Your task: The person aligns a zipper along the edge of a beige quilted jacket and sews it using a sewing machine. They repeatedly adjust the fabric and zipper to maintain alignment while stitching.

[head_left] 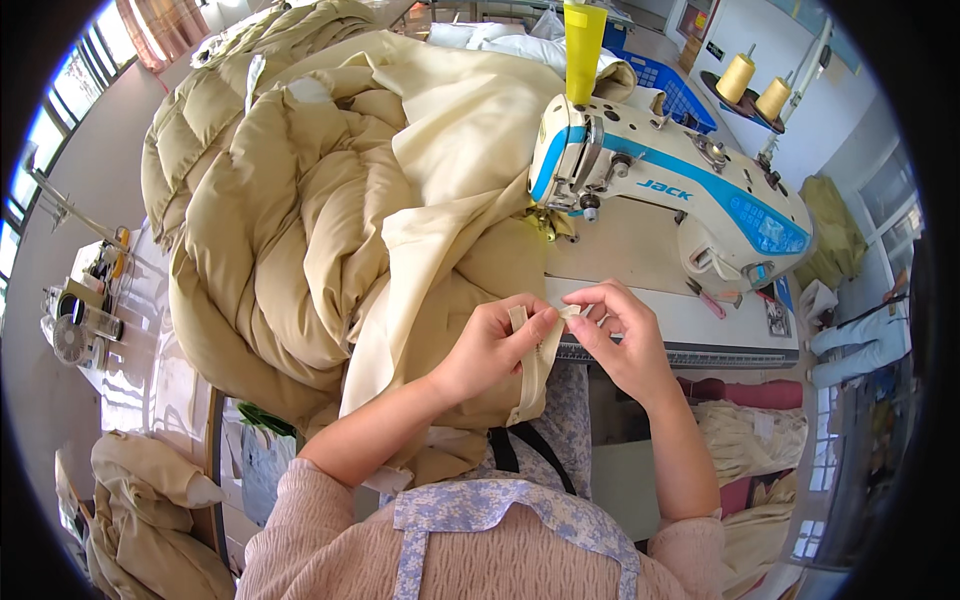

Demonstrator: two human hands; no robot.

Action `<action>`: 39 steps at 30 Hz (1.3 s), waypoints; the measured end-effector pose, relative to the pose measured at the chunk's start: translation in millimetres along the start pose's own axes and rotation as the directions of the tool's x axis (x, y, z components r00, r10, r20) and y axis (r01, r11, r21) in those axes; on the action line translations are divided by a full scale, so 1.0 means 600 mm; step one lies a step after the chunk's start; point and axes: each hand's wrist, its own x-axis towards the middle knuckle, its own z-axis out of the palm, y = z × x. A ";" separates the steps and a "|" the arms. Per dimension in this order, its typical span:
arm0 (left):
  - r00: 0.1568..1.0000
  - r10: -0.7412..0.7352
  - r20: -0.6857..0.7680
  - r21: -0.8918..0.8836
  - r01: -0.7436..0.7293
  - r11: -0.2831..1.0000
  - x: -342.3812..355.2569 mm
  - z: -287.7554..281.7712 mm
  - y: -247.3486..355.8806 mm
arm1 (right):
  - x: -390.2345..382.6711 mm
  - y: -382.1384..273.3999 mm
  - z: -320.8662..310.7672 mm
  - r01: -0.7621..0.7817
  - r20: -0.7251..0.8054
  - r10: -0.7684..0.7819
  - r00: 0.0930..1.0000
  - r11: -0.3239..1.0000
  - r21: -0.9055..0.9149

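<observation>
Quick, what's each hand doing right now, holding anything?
Left hand: closed, pinching the edge of the cream fabric.
Right hand: fingers closed on the same fabric edge, beside the left hand.

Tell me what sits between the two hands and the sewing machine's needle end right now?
In the head view, only bare pale tabletop separates the hands from the sewing machine. The left hand and right hand pinch a cream fabric strip at the table's near edge.
</observation>
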 end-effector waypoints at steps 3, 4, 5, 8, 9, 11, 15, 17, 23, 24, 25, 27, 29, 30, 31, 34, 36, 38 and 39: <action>1.000 0.003 -0.005 0.038 -0.003 0.999 -0.001 0.001 -0.003 | 0.003 0.006 0.004 0.001 0.037 0.000 0.999 1.000 -0.023; 1.000 -0.004 -0.007 0.031 0.004 1.000 -0.001 0.001 -0.004 | 0.004 0.005 0.005 0.058 0.034 -0.056 0.998 0.996 -0.069; 0.998 -0.066 0.017 -0.038 0.067 0.997 -0.001 0.000 -0.001 | 0.005 0.003 0.004 0.113 0.034 -0.110 0.993 0.987 -0.117; 0.975 -0.194 0.112 -0.237 0.215 0.947 0.001 -0.007 0.007 | 0.012 0.010 -0.005 0.468 0.103 -0.468 0.878 0.789 -0.398; 0.969 -0.200 0.145 -0.302 0.236 0.924 0.003 -0.010 0.001 | 0.015 0.013 -0.010 0.588 0.166 -0.595 0.787 0.640 -0.494; 0.972 -0.188 0.144 -0.361 0.229 0.904 0.004 -0.010 -0.001 | 0.019 0.015 -0.017 0.652 0.213 -0.681 0.701 0.490 -0.579; 0.999 -0.017 0.044 -0.152 0.023 0.988 0.004 -0.005 0.004 | 0.010 0.014 -0.017 0.536 0.076 -0.580 0.811 0.684 -0.495; 0.996 0.076 0.038 0.024 -0.077 0.997 0.004 -0.005 0.002 | -0.004 0.013 -0.004 0.238 -0.060 -0.246 0.967 0.964 -0.120; 0.994 0.105 0.032 0.121 -0.109 0.987 0.001 -0.003 -0.010 | 0.002 -0.004 0.017 0.014 -0.059 -0.011 0.998 0.999 0.051; 0.996 0.062 0.062 0.023 -0.064 0.998 0.000 -0.005 -0.012 | 0.005 0.003 0.017 0.056 -0.077 -0.054 0.996 0.998 0.022; 0.995 0.022 0.096 -0.073 -0.015 0.997 -0.003 -0.007 -0.013 | 0.010 0.016 0.019 0.098 -0.092 -0.098 0.991 0.995 -0.006; 0.974 -0.089 0.209 -0.028 0.097 0.995 -0.020 -0.011 -0.005 | 0.020 0.027 0.016 0.103 -0.126 -0.104 0.987 0.995 -0.014; 0.930 -0.206 0.303 -0.050 0.231 0.972 -0.041 -0.007 -0.012 | 0.032 0.032 0.020 0.030 -0.154 -0.023 0.988 0.999 0.045; 0.915 -0.240 0.325 -0.158 0.303 0.940 -0.053 -0.002 -0.014 | 0.042 0.041 0.024 0.025 -0.172 -0.013 0.985 0.997 0.067; 0.900 -0.251 0.357 -0.167 0.326 0.931 -0.062 -0.003 -0.011 | 0.055 0.056 0.030 0.021 -0.189 -0.003 0.982 0.996 0.090; 0.882 -0.288 0.374 -0.124 0.355 0.927 -0.066 -0.018 0.006 | 0.084 0.123 0.053 -0.007 -0.268 0.049 0.962 0.988 0.154; 0.915 -0.287 0.283 -0.023 0.306 0.952 -0.051 -0.036 0.009 | 0.101 0.174 0.078 -0.033 -0.322 0.096 0.942 0.980 0.195; 0.948 -0.249 0.197 0.183 0.214 0.960 -0.026 -0.064 0.015 | 0.112 0.199 0.101 -0.043 -0.347 0.062 0.936 0.997 0.063; 0.957 -0.234 0.171 0.199 0.199 0.960 -0.012 -0.074 0.016 | 0.121 0.212 0.109 -0.061 -0.378 0.064 0.924 0.998 0.020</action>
